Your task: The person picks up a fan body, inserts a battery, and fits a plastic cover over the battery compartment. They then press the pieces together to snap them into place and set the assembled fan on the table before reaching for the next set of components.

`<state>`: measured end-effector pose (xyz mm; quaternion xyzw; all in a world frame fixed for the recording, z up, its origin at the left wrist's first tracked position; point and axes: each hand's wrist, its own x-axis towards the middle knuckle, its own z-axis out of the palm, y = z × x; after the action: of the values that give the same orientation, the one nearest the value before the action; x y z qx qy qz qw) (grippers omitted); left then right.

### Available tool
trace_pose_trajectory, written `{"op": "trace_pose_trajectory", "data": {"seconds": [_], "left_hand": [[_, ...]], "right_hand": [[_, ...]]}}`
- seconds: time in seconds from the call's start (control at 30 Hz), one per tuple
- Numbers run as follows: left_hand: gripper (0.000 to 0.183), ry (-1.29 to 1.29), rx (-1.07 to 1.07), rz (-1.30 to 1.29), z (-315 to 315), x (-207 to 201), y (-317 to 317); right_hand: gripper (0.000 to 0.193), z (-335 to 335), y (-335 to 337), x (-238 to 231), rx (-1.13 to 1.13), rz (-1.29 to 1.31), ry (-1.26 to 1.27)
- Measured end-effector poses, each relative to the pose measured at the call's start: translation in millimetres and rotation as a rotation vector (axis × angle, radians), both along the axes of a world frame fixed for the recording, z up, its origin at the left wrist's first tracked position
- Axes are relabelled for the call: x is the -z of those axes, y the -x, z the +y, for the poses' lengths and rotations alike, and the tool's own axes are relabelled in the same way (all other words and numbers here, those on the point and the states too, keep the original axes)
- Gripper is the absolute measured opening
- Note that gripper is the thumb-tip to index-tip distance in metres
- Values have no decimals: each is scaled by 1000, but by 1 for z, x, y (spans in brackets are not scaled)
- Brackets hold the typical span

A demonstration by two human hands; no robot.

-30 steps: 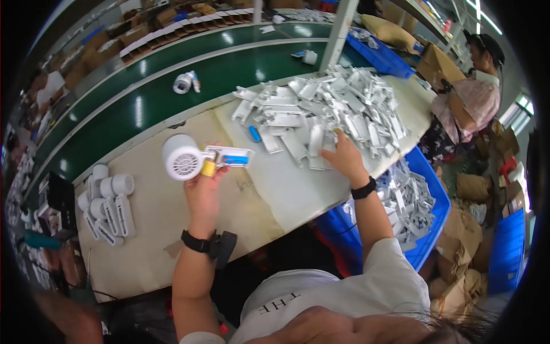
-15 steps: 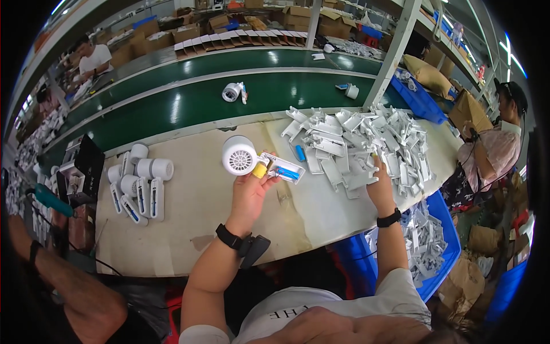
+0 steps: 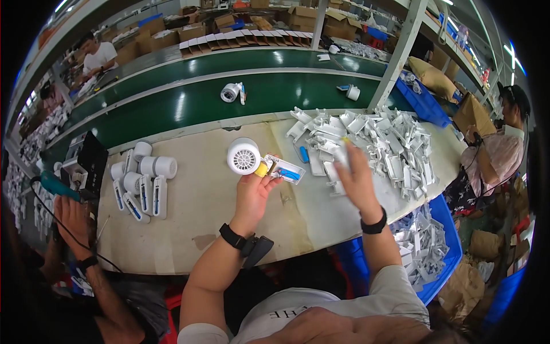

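My left hand [image 3: 254, 192] is closed around a white device with a round, slotted head [image 3: 243, 156] and an opened handle [image 3: 286, 171]. Inside the handle lies a blue cylindrical cell with thin wires. A yellow cover sits on my left thumb. Blurred by motion, my right hand [image 3: 360, 180] is over the near left part of a heap of white plastic shells [image 3: 395, 146]. A blurred white shell [image 3: 339, 155] appears pinched between its thumb and fingers, its outline unclear. A loose blue cell [image 3: 303, 153] lies at the heap's left edge.
Several similar white devices [image 3: 143, 178] lie at the table's left, beside a black box [image 3: 86, 166] and a co-worker's hands [image 3: 71, 221]. Beyond the table runs a green conveyor [image 3: 154, 109] carrying parts. Below right stands a blue bin [image 3: 452, 252] of shells. A metal post [image 3: 395, 57] rises behind the heap.
My right hand has moved left and up from the shells, apparently with one shell. My left hand keeps its hold on the device. A co-worker's hands have come up beside the black box.
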<state>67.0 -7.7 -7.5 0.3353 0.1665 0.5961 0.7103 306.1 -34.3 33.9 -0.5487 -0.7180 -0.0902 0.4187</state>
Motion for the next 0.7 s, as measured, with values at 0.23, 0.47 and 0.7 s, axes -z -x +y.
{"op": "trace_pose_trajectory", "data": {"seconds": [0.23,0.47,0.7], "left_hand": [[34,-8,-127,-21,-3,4,-2],[35,-29,-163,-30,1,-5,9],[32,-36,-157,-89,-3,-6,2]], "right_hand": [[54,-5,91,-27,-333,-110,38],[56,-16,98,-39,-385,-141,-13],[59,-6,101,-35,-267,-185,-28]]}}
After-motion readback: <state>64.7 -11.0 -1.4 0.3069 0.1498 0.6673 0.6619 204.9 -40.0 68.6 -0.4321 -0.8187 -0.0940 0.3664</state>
